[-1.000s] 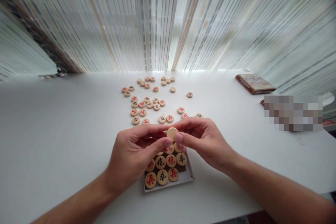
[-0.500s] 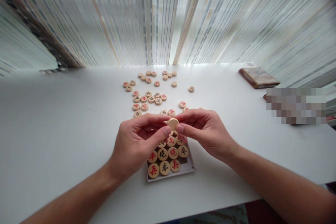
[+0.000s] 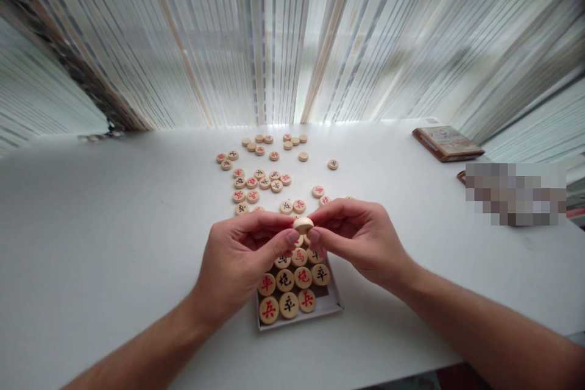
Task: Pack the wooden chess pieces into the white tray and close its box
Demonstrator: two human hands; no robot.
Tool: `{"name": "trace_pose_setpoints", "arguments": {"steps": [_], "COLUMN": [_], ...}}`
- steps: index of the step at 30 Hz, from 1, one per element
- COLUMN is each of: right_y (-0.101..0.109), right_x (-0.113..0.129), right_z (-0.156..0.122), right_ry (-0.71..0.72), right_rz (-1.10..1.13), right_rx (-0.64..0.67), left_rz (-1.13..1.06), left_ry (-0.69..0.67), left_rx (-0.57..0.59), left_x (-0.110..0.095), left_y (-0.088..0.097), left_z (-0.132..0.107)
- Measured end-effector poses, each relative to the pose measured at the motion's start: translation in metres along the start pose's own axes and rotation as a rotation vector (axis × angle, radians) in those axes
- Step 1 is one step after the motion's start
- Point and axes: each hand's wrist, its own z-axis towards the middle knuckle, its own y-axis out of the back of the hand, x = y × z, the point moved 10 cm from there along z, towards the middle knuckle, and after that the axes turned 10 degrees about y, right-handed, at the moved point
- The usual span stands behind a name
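Note:
My left hand (image 3: 240,262) and my right hand (image 3: 359,237) meet over a small white box tray (image 3: 333,303). Between thumbs and forefingers of both they pinch one round wooden chess piece (image 3: 303,225), tilted so its blank face and edge show. In the tray below lie several round wooden pieces (image 3: 289,304) with red and black characters, partly hidden by my left hand. Beyond my hands, several more pieces (image 3: 260,181) lie scattered on the white table (image 3: 114,225).
A brown box lid (image 3: 446,142) lies at the table's far right, with a blurred patch just in front of it. Striped curtains hang behind the table's far edge. The table's near edge runs below my forearms.
The pinched piece has tipped from showing its flat face to lying more edge-on between my fingers. My hands stay over the tray; the view has shifted slightly.

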Motion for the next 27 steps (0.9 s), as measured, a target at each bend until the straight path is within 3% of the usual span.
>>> {"name": "trace_pose_setpoints", "arguments": {"steps": [6, 9, 14, 22, 27], "right_y": [-0.011, -0.016, -0.018, -0.018, -0.016], "right_x": [0.047, 0.055, 0.06, 0.057, 0.059], "right_z": [-0.007, -0.009, -0.011, -0.009, -0.012], "right_ry": [0.469, 0.572, 0.67, 0.619, 0.63], "right_rz": [-0.411, -0.5, -0.528, -0.51, -0.613], "right_rx": [0.083, 0.126, 0.154, 0.176, 0.127], "left_rz": [-0.087, -0.134, -0.161, -0.167, -0.215], "left_ry": [0.082, 0.143, 0.176, 0.213, 0.236], "left_rx": [0.056, 0.068, 0.073, 0.078, 0.068], "left_x": [0.008, 0.015, 0.023, 0.023, 0.026], "left_y": [-0.003, -0.003, -0.001, -0.001, 0.0], "left_z": [-0.001, 0.0, 0.001, 0.001, 0.002]}}
